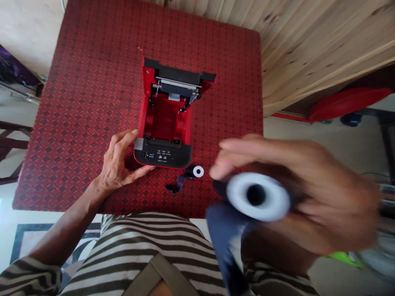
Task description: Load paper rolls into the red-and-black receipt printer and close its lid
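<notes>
A red and black receipt printer (163, 152) stands on the table with its lid (179, 80) raised and its red paper bay (163, 117) exposed. My left hand (115, 160) grips the printer's front left corner, fingers along the side and thumb at the front edge. Close to the camera, my right hand (321, 193) is closed around a paper roll (277, 201), blurred by motion. The roll's white end with a dark hole faces me, and a dark strip hangs from it. A smaller-looking roll (198, 171) lies by the printer's front right corner, its dark strip trailing leftward.
The table (92, 53) wears a red patterned cover, and its front edge touches my striped clothing. A wooden plank wall (308, 49) runs along the far and right sides. Dark chair slats (14, 144) stand at the left, and a red round object (348, 105) at the right.
</notes>
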The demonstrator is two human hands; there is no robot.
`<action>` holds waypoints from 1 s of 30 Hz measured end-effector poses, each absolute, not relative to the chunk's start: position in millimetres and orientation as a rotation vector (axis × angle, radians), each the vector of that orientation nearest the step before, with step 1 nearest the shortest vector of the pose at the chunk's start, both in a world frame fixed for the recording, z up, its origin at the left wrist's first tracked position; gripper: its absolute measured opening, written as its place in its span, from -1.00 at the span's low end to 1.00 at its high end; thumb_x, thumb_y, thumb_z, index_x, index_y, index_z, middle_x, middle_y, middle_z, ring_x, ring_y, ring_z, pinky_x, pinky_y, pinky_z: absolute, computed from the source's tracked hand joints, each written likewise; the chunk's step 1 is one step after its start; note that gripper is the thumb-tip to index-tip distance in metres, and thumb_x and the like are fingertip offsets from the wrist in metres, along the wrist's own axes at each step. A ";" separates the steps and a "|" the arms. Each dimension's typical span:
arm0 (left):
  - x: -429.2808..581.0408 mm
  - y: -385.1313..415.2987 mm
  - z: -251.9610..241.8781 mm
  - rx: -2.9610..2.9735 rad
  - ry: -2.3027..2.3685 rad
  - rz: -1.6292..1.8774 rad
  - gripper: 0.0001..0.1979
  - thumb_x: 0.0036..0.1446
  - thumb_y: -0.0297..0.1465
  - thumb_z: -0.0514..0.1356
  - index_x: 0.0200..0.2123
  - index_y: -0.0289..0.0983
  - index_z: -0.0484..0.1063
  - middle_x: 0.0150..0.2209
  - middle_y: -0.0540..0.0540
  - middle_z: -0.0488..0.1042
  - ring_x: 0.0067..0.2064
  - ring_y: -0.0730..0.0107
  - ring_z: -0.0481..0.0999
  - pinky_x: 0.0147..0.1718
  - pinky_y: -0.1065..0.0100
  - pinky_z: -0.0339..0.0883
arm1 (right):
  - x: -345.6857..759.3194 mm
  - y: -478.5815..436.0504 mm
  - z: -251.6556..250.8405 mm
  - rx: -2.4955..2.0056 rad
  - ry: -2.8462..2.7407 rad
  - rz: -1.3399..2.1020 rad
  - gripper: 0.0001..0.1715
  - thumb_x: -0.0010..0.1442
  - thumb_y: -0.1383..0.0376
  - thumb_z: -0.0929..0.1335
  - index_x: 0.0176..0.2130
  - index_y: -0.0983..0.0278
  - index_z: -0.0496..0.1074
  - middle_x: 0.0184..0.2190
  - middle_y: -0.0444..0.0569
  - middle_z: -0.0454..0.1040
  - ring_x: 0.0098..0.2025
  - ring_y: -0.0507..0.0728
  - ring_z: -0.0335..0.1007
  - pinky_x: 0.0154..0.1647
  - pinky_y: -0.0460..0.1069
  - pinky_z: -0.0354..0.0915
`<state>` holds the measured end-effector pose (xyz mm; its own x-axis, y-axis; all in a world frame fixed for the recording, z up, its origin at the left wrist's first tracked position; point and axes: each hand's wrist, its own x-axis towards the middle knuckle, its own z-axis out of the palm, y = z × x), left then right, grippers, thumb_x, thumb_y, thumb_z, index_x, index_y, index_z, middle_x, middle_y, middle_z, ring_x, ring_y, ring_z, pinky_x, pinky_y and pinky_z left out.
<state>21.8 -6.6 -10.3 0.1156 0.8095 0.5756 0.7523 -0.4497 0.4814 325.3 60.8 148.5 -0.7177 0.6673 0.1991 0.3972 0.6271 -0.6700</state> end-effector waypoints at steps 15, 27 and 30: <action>22.7 -8.6 -12.0 2.278 1.572 1.251 0.01 0.21 -0.01 0.45 0.54 -0.16 0.03 0.23 -0.31 0.49 0.21 -0.02 0.60 0.11 0.04 0.65 | 208.5 106.1 106.7 -1.270 -2.964 0.181 -0.60 0.31 0.59 0.31 0.06 0.35 0.52 -0.18 0.15 0.67 -0.15 0.24 0.59 -0.14 0.06 0.39; 22.0 -7.5 -11.3 2.287 1.552 1.239 0.00 0.22 -0.01 0.44 0.53 -0.19 0.05 0.23 -0.32 0.49 0.22 -0.04 0.59 0.16 -0.02 0.61 | 209.7 127.8 69.5 -1.177 -2.841 0.404 -0.70 0.25 0.61 0.35 -0.18 0.26 0.53 -0.23 0.06 0.66 -0.18 0.23 0.57 -0.16 0.08 0.42; 21.4 -7.8 -12.2 2.301 1.554 1.226 0.01 0.21 0.00 0.44 0.54 -0.17 0.03 0.23 -0.30 0.49 0.23 -0.06 0.58 0.16 -0.04 0.61 | 211.1 125.9 74.2 -1.192 -2.836 0.512 -0.73 0.29 0.59 0.35 -0.18 0.29 0.55 -0.20 0.09 0.66 -0.13 0.27 0.60 -0.05 0.13 0.46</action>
